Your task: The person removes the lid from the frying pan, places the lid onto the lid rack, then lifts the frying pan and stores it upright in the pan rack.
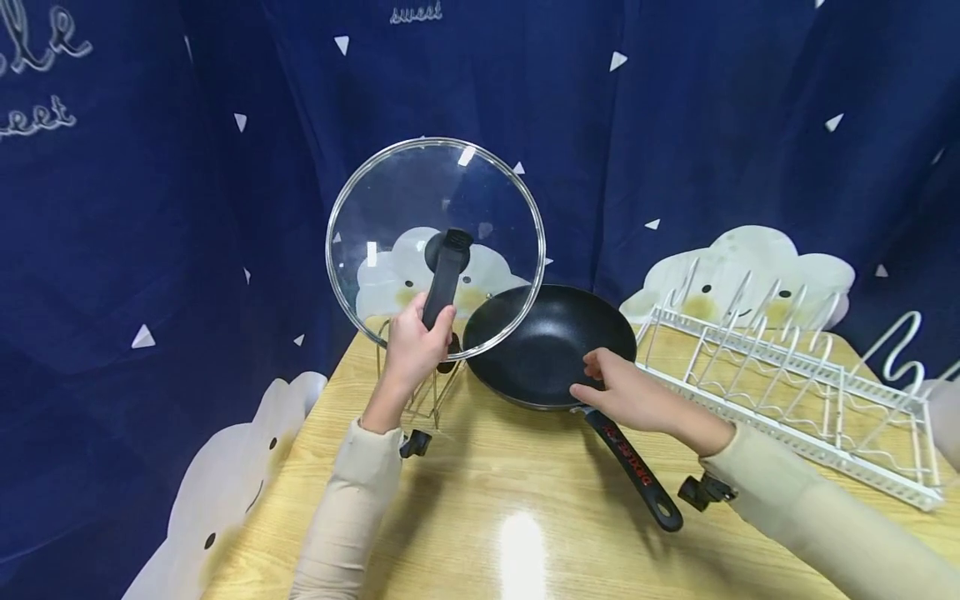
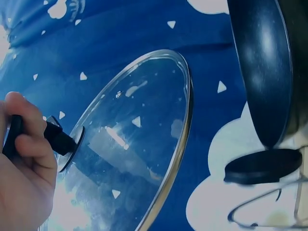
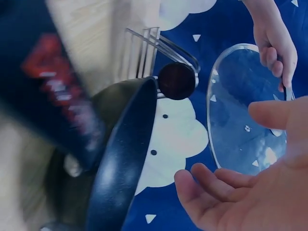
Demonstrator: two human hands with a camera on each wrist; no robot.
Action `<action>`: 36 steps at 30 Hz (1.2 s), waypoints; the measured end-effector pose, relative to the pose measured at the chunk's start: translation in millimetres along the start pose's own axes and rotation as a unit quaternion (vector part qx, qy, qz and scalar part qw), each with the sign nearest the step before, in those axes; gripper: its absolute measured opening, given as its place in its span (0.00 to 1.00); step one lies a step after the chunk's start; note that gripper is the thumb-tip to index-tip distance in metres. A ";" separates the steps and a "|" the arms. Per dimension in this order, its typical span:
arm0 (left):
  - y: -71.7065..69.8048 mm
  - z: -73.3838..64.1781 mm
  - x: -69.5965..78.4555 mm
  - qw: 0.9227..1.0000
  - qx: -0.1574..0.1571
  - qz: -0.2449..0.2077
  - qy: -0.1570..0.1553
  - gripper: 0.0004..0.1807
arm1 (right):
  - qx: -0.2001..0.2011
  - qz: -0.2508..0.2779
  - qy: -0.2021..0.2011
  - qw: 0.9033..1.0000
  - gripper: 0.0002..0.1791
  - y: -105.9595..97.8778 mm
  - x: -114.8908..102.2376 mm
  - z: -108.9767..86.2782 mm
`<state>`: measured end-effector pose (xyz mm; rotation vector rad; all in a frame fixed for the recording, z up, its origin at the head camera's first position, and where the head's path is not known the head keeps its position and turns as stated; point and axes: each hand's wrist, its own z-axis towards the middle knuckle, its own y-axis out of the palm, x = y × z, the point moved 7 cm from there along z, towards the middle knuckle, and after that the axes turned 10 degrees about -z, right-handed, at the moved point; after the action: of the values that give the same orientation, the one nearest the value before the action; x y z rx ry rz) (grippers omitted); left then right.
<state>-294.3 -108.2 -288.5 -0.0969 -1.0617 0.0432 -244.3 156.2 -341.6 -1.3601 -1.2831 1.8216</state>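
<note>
My left hand (image 1: 415,343) grips the black handle (image 1: 447,275) of a round glass lid (image 1: 390,200). The lid is held up and tilted, its clear pane facing the blue curtain and its lower edge overlapping the pan in the head view. A black frying pan (image 1: 551,333) with deep sides is on the table, its long handle (image 1: 633,471) pointing toward the front right. Over the pan's near right side hovers my right hand (image 1: 633,392), thumb and fingers spread apart with nothing between them. In the right wrist view, a gap separates the fingers (image 3: 211,185) from the pan's rim.
A white wire dish rack (image 1: 787,392) stands at the right of the wooden table (image 1: 480,508). Left of the pan is a small metal wire rack (image 1: 427,408), with a dark round knob-like piece (image 3: 177,81) by it. Behind hangs a blue curtain (image 1: 675,150).
</note>
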 end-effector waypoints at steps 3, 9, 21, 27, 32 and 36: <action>-10.9 -2.9 1.2 0.999 0.020 0.028 0.023 0.10 | -0.004 0.004 -0.009 1.000 0.33 0.2 -8.9 10.3; -28.7 -7.2 6.9 0.993 0.057 0.071 0.075 0.08 | -0.013 -0.005 -0.025 1.000 0.32 4.1 -24.9 33.5; -61.8 -10.7 8.6 0.965 0.119 0.197 0.124 0.08 | -0.024 -0.062 -0.047 0.997 0.30 24.2 -47.5 81.9; -70.4 -11.3 2.3 0.955 0.127 0.228 0.140 0.09 | -0.011 -0.103 -0.051 0.993 0.32 37.8 -62.7 98.4; -78.6 -10.0 -1.1 0.951 0.145 0.229 0.151 0.07 | 0.009 -0.123 -0.057 0.991 0.33 48.1 -73.0 114.6; -83.6 -8.8 -2.8 0.950 0.152 0.231 0.142 0.08 | 0.019 -0.125 -0.051 0.991 0.34 54.6 -77.2 124.6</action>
<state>-288.9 -192.2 -286.8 -0.0675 -0.7153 0.5997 -325.4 22.9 -352.2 -1.0453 -1.3952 1.7504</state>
